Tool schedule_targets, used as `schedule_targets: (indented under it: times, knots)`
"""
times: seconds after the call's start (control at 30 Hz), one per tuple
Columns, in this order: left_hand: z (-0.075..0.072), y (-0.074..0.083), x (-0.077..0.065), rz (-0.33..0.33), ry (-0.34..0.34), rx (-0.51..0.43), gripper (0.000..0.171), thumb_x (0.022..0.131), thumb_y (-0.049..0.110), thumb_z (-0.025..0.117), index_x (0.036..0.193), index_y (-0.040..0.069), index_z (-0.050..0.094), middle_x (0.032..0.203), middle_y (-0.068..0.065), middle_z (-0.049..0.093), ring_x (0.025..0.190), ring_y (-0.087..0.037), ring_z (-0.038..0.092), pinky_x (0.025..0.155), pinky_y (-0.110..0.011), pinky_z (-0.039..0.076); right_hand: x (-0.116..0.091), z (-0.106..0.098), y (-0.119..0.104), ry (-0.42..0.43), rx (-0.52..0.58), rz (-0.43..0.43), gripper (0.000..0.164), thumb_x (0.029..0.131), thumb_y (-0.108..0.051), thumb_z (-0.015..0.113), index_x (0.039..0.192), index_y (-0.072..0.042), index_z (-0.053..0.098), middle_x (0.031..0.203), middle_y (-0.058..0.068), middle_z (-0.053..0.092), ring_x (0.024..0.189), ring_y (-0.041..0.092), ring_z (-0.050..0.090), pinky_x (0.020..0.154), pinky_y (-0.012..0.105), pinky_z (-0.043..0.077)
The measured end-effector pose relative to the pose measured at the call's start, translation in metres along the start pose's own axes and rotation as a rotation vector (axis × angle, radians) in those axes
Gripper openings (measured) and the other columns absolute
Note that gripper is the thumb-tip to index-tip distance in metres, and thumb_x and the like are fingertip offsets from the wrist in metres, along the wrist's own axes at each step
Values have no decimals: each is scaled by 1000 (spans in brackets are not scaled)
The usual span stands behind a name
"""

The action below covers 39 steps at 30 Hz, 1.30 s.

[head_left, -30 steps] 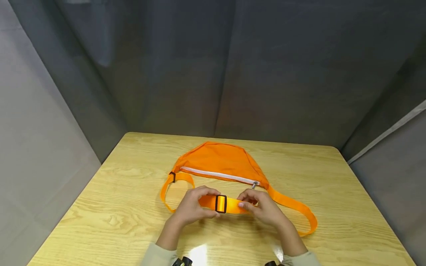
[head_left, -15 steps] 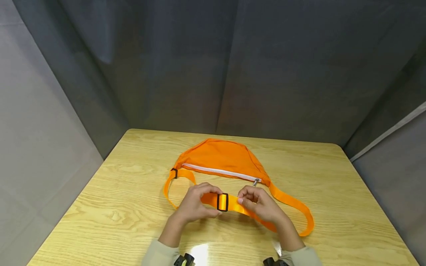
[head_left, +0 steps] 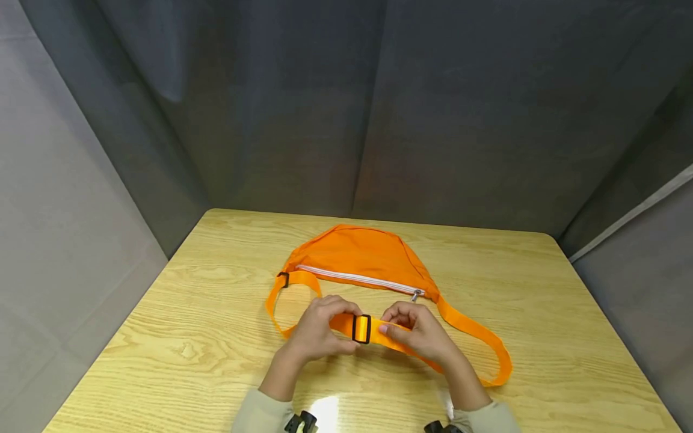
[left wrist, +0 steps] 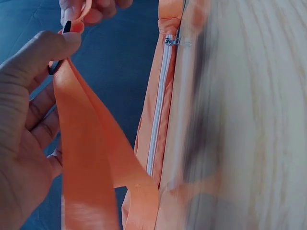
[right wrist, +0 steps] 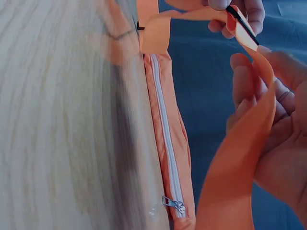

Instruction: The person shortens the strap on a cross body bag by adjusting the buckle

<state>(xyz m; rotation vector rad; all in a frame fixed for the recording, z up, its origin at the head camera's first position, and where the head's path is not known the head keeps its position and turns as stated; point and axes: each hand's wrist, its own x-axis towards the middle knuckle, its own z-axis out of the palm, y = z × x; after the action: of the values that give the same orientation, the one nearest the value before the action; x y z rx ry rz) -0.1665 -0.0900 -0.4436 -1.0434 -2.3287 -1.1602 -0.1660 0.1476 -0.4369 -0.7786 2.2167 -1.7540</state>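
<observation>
An orange waist bag [head_left: 363,255] lies on the table, its white zipper [head_left: 352,277] facing me and the metal zipper pull [head_left: 415,294] at the right end. Its orange strap [head_left: 476,334] loops toward me on both sides. My left hand [head_left: 319,331] pinches a black slide buckle [head_left: 361,329] between thumb and fingers, holding it above the table. Close by on the right, my right hand [head_left: 422,334] pinches the strap just beside the buckle. In the left wrist view, doubled webbing [left wrist: 86,153] hangs down from the buckle.
The wood-grain table [head_left: 178,337] carries the bag near its middle. Dark grey curtains [head_left: 281,108] stand behind it, with lighter grey cloth [head_left: 70,180] at the left. A second black buckle [head_left: 283,279] sits at the bag's left corner.
My right hand has shifted its pinch along the strap and now sits slightly nearer the buckle. The strap's right loop has moved a little. My left hand stays on the buckle.
</observation>
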Motion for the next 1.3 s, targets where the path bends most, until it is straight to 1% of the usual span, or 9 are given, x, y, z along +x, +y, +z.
schedule_targets:
  times: [0.1, 0.2, 0.4, 0.53, 0.73, 0.93, 1.03, 1.13, 1.3]
  knots:
    - [1, 0, 0, -5, -21, -28, 49, 52, 16, 89, 96, 14, 66, 91, 9, 64, 86, -6, 57, 78, -33, 44, 1, 3, 0, 17, 0, 7, 4, 87, 2, 62, 89, 6, 60, 67, 9, 57, 53, 8, 44, 46, 21, 39]
    - [2, 0, 0, -16, -23, -25, 48, 53, 16, 88, 95, 15, 65, 90, 10, 63, 85, -6, 56, 77, -32, 44, 2, 7, -2, 24, 9, 11, 6, 87, 0, 62, 89, 6, 60, 67, 6, 56, 51, 7, 41, 45, 20, 36]
    - [4, 1, 1, -23, -38, -31, 48, 54, 15, 87, 96, 17, 64, 90, 11, 62, 85, -6, 55, 78, -31, 44, 4, 9, -1, 28, -8, 43, 11, 86, -7, 65, 89, 3, 61, 69, 5, 59, 52, 8, 44, 45, 21, 37]
    - [4, 0, -1, -25, -24, -63, 49, 53, 13, 88, 97, 14, 65, 90, 9, 62, 86, -7, 55, 78, -31, 45, -1, 2, -5, 16, -4, 76, 7, 87, -3, 64, 89, 3, 62, 68, 6, 57, 54, 8, 45, 48, 21, 39]
    - [3, -2, -2, -7, -30, -93, 48, 55, 13, 88, 98, 13, 65, 91, 8, 62, 86, -8, 55, 79, -27, 46, -4, 1, -23, -21, 12, 29, 5, 87, 4, 60, 87, 9, 61, 65, 5, 53, 54, 6, 42, 49, 20, 37]
    - [6, -1, -1, -27, -58, -116, 46, 56, 10, 84, 98, 15, 66, 91, 11, 61, 87, -6, 53, 79, -26, 46, 0, 4, -2, -33, 89, 22, 6, 88, 2, 59, 89, 8, 60, 62, 1, 48, 52, 7, 38, 46, 20, 32]
    - [6, -2, -2, -21, -53, -107, 46, 56, 10, 85, 98, 14, 66, 91, 10, 61, 87, -6, 54, 79, -27, 46, 0, 2, 6, -38, 67, 61, 10, 89, -4, 62, 92, 5, 61, 66, 4, 53, 54, 9, 43, 48, 21, 37]
    - [3, -3, -3, -20, -33, -109, 45, 56, 10, 86, 97, 14, 66, 90, 9, 62, 86, -7, 55, 79, -27, 46, -3, -5, 6, -35, 35, 96, 12, 88, -8, 64, 94, 3, 63, 71, 7, 58, 58, 11, 48, 51, 23, 42]
    - [1, -4, -4, -15, -31, -117, 44, 57, 12, 87, 96, 14, 67, 89, 9, 62, 85, -7, 55, 77, -27, 46, -5, -12, 10, -48, 16, 68, 11, 89, -7, 63, 92, 3, 64, 73, 10, 59, 58, 9, 47, 50, 23, 42]
